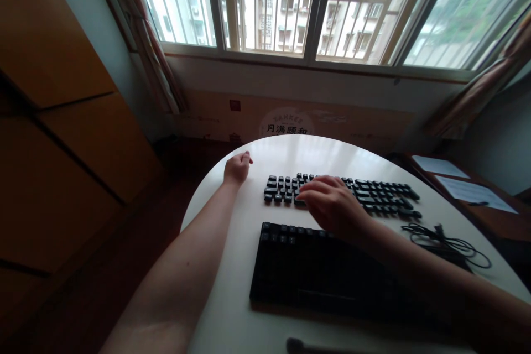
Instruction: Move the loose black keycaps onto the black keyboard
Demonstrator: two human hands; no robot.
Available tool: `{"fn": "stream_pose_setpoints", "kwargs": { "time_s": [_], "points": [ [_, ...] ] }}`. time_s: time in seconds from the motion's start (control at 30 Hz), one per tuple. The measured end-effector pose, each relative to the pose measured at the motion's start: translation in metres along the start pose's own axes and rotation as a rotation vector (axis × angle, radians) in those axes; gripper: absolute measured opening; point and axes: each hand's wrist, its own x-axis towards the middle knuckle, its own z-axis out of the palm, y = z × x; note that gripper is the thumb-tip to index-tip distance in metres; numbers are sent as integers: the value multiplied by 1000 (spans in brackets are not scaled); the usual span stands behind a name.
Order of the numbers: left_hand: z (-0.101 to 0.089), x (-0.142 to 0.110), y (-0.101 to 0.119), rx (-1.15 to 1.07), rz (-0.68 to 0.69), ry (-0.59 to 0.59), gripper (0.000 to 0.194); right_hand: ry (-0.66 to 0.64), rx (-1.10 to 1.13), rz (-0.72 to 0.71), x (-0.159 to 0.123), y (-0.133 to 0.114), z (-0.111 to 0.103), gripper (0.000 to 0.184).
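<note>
My left hand [238, 167] rests at the far left of the white table, its fingers curled into a fist; whatever may be inside is hidden. Over the rows of loose black keycaps [365, 192] hangs my right hand [332, 200], fingers bent together and their tips down among the caps at the left part of the rows. Whether a cap is pinched there cannot be made out. Nearer to me lies a black keyboard [307, 274], with a few keycaps seated along its top left rows. My right forearm crosses above its right part and hides some of it.
A coiled black cable [452, 246] lies right of the keyboard. At the near edge of the round white table [232, 287] is a dark rod-like object [296, 345], partly cut off. Papers [475, 193] and a pen lie on a brown surface at right.
</note>
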Motion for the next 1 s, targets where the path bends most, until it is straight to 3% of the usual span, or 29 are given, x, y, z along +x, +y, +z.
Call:
{"fn": "stream_pose_setpoints", "kwargs": {
  "time_s": [0.13,0.23,0.33,0.6,1.0],
  "points": [
    [0,1,-1,1,-7,5,47,-188,-14,295,42,63,5,18],
    [-1,2,-2,-2,-17,17,46,-267,6,385,64,101,20,14],
    [-1,2,-2,-1,-21,17,46,-358,51,420,79,122,37,13],
    [-1,2,-2,0,-24,6,45,-561,151,456,98,137,62,12],
    [-3,0,0,-7,-33,4,42,-603,53,490,99,133,72,16]
  ]
}}
